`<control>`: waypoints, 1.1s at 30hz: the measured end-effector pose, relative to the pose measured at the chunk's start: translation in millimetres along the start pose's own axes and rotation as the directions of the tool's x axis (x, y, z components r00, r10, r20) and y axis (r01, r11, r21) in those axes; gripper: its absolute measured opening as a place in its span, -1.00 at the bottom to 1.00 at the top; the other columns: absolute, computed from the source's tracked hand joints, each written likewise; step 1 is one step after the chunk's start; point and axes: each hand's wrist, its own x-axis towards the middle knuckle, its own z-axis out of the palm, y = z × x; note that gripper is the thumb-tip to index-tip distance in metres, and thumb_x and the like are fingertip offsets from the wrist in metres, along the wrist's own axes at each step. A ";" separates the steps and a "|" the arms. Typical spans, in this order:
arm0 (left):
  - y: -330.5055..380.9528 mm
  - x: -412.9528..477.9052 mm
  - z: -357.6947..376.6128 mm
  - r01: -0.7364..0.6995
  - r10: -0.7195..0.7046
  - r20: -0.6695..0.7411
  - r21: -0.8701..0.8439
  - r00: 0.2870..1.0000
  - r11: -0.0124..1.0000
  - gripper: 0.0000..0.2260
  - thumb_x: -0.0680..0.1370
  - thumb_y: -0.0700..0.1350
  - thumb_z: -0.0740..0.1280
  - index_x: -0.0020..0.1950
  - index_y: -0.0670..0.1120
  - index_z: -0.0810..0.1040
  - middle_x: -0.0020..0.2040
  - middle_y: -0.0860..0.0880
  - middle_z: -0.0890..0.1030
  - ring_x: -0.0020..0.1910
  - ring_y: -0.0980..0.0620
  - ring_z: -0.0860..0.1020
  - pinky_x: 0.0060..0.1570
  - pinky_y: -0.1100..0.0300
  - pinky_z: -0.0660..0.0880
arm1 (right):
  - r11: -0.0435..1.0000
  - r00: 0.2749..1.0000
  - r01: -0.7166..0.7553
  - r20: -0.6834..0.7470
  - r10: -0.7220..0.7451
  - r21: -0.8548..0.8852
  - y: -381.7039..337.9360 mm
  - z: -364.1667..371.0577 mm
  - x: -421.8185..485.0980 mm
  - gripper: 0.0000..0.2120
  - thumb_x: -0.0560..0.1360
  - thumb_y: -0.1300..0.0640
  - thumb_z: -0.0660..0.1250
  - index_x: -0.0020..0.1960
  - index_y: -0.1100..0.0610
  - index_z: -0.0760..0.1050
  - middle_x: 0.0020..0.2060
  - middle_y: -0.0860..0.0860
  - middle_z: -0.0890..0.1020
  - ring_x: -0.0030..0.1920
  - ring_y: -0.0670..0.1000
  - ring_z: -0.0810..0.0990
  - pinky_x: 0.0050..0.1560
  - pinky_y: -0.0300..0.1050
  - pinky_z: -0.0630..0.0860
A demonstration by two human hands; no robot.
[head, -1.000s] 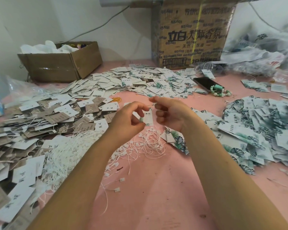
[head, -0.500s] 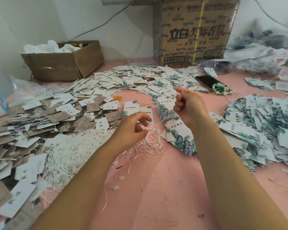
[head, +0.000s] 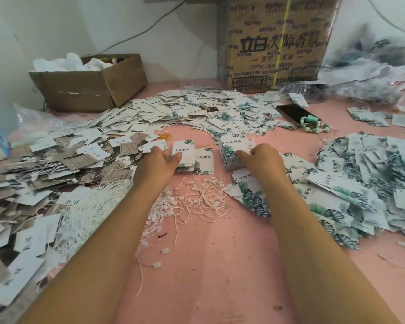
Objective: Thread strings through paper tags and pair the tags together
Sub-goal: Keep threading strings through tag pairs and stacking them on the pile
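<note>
Change: both hands have come down from mid-air, where they worked one tag between them. I see no tag held up now.
Left hand (head: 159, 164): fingers fairly straight, tips touching the top tag of a small stack (head: 184, 157) just beyond the strings (head: 204, 199).
Right hand (head: 263, 163): laid over a leaf-print stack (head: 230, 148), beyond the strings and to their right. I cannot tell whether it grips.
Meaning: I judge one pairing is done and the next tags are being fetched. Threading of these has not yet begun.
</note>
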 end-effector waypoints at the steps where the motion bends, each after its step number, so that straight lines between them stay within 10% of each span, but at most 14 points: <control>1: 0.2 3.7 1.8 0.025 -0.027 0.042 0.056 0.999 0.998 -0.54 0.56 0.23 0.16 0.13 -0.16 0.45 0.12 -0.10 0.58 0.05 -0.15 0.54 -0.04 0.03 0.46 | 1.000 1.000 -0.004 -0.004 0.004 0.017 -0.4 -1.4 0.4 -0.64 0.49 -0.10 0.27 -0.11 0.23 0.49 -0.30 0.08 0.49 -0.29 0.09 0.44 -0.38 -0.17 0.28; 6: -0.2 13.1 9.7 0.057 -0.074 0.149 0.110 0.986 0.992 -0.52 0.57 0.21 0.16 0.13 -0.19 0.53 0.10 -0.15 0.60 0.02 -0.18 0.55 0.00 0.02 0.48 | 0.999 0.998 0.000 -0.058 0.002 0.038 -1.1 -2.3 -0.3 -0.69 0.47 -0.03 0.29 -0.30 0.17 0.37 -0.44 0.03 0.38 -0.44 0.04 0.34 -0.45 -0.18 0.18; 12: -6.0 17.8 10.7 0.137 -0.144 0.123 0.065 0.982 0.988 -0.62 0.52 0.19 0.26 -0.04 -0.13 0.58 -0.06 -0.12 0.63 -0.05 -0.16 0.57 -0.12 0.09 0.42 | 0.973 0.980 0.131 -0.175 -0.098 0.188 -1.9 -8.0 2.1 -0.73 0.48 0.09 0.26 0.12 0.20 0.50 -0.08 0.08 0.54 -0.14 0.07 0.47 -0.23 -0.14 0.31; 17: -9.6 13.6 9.9 0.144 -0.143 0.073 -0.008 0.987 0.990 -0.69 0.51 0.18 0.29 -0.22 -0.05 0.51 -0.20 -0.04 0.60 -0.13 -0.13 0.58 -0.20 0.13 0.35 | 0.899 0.980 0.143 -0.188 -0.069 0.414 -1.1 -13.4 3.5 -0.65 0.46 0.19 0.26 -0.45 0.13 0.23 -0.52 0.03 0.25 -0.42 0.04 0.23 -0.33 -0.12 0.16; 33: -8.9 -3.9 4.3 0.162 -0.185 0.007 -0.515 0.983 0.842 -0.78 0.46 -0.10 0.44 -0.37 -0.03 0.53 -0.28 -0.08 0.62 -0.13 -0.16 0.63 0.01 -0.10 0.54 | 0.723 0.965 0.005 0.186 -0.184 0.691 -31.3 -3.5 -23.2 -0.83 0.46 0.29 0.31 -0.31 0.27 0.48 -0.51 0.02 0.52 -0.65 -0.10 0.26 -0.64 -0.33 0.17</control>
